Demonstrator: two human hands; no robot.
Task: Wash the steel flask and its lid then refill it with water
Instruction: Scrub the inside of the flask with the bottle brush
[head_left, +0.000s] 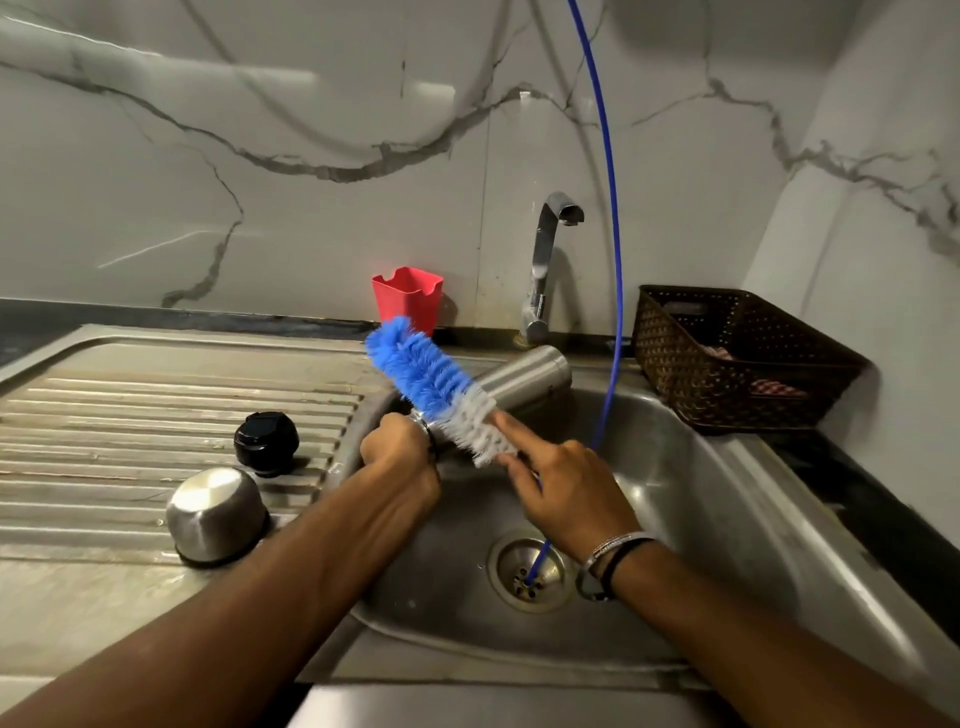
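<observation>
The steel flask (524, 379) lies tilted over the sink (717, 499), its base toward the tap. My left hand (400, 462) grips its mouth end, which the hand hides. My right hand (566, 488) holds the handle of a bottle brush (436, 387) with blue and white bristles; the index finger lies along the white bristles. The brush crosses in front of the flask, outside it. On the ribbed drainboard (130, 415) to the left stand the black inner lid (266, 441) and the steel cap (215, 514), upside down.
A steel tap (545, 260) rises behind the sink, with no water running. A thin blue hose (613, 234) drops from above into the drain (527, 571). A red cup (408, 299) stands at the wall. A dark woven basket (727, 358) sits at the right.
</observation>
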